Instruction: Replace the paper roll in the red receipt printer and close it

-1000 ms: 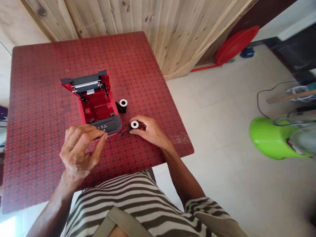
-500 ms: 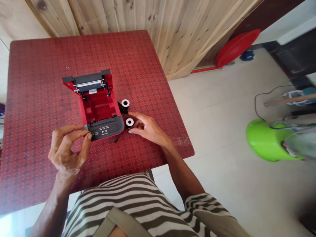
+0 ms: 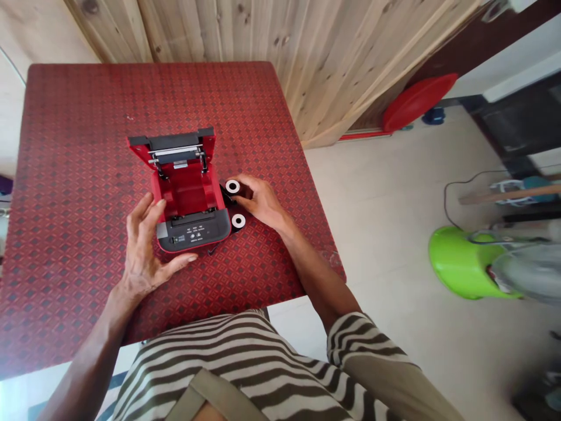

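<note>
A red and black printer-like device [image 3: 188,193] stands on the patterned red table with its lid raised and its red inner bay exposed. My left hand [image 3: 146,251] is at its left front corner, fingers spread, thumb stretched along the front edge. To the right of the device are two small rolls with white ends, a rear one [image 3: 232,186] and a front one [image 3: 238,221]. My right hand [image 3: 259,202] has thumb and fingers closed around the rear roll's right side. Part of a dark item shows between that roll and the device.
The red table [image 3: 109,99] meets a wooden plank wall [image 3: 236,29] at the back. On the floor to the right are a green stool or tub [image 3: 456,263], a red basin [image 3: 418,102] and a cable.
My left hand has let go of the device's front left corner and spread its fingers. My right hand has moved from the front roll to the rear one. The view has shifted slightly.
</note>
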{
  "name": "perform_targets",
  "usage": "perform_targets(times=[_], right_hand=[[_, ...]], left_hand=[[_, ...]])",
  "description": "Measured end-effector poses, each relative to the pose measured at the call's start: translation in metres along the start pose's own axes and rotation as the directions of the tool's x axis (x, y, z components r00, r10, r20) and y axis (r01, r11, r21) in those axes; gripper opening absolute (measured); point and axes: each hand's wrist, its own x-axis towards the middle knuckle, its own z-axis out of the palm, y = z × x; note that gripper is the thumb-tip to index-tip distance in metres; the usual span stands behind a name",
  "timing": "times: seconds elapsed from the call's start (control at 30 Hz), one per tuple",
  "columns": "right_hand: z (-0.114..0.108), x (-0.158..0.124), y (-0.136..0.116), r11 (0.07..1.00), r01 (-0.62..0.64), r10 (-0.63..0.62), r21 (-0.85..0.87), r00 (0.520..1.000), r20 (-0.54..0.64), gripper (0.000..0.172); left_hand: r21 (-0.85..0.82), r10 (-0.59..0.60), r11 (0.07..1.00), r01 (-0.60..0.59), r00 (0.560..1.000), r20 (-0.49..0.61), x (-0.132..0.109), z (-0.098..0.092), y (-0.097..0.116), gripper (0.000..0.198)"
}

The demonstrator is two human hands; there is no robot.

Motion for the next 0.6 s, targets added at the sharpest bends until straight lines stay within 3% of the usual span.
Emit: perform_targets(times=[0.07, 0.2, 0.33, 0.4, 0.5, 0.6], right_hand=[[-0.009, -0.002, -0.005, 0.999, -0.013, 0.014, 0.037, 1.0, -0.024, 0.021], [-0.04, -0.012, -0.039, 0.982, -0.002, 0.012, 0.187, 0.999, -0.049, 0.041], [-0.061, -0.015, -0.088, 0.967, 0.053, -0.075, 0.247, 0.994, 0.081, 0.06], [-0.058, -0.01, -0.105, 0.976, 0.088, -0.12, 0.201, 0.98, 0.157, 0.06], [-0.042, 0.003, -0.117, 0.978, 0.202, -0.21, 0.058, 0.945, 0.251, 0.043], [-0.021, 0.015, -0.124, 0.921, 0.356, -0.297, -0.157, 0.904, 0.306, 0.028]], left_hand=[[0.009, 0.003, 1.0, -0.003, 1.0, 0.003, 0.0, 0.003, 0.002, 0.102], [0.002, 0.011, 1.0, -0.011, 0.999, -0.037, -0.003, 0.008, 0.0, 0.1], [-0.071, -0.026, 0.997, 0.022, 0.998, -0.051, -0.005, 0.007, 0.001, 0.1], [-0.101, -0.037, 0.994, 0.031, 0.997, -0.061, -0.002, 0.001, 0.006, 0.101], [-0.062, -0.013, 0.998, 0.004, 0.989, -0.147, 0.005, -0.012, 0.017, 0.104], [-0.04, 0.027, 0.999, -0.035, 0.982, -0.189, 0.012, -0.023, 0.025, 0.096]])
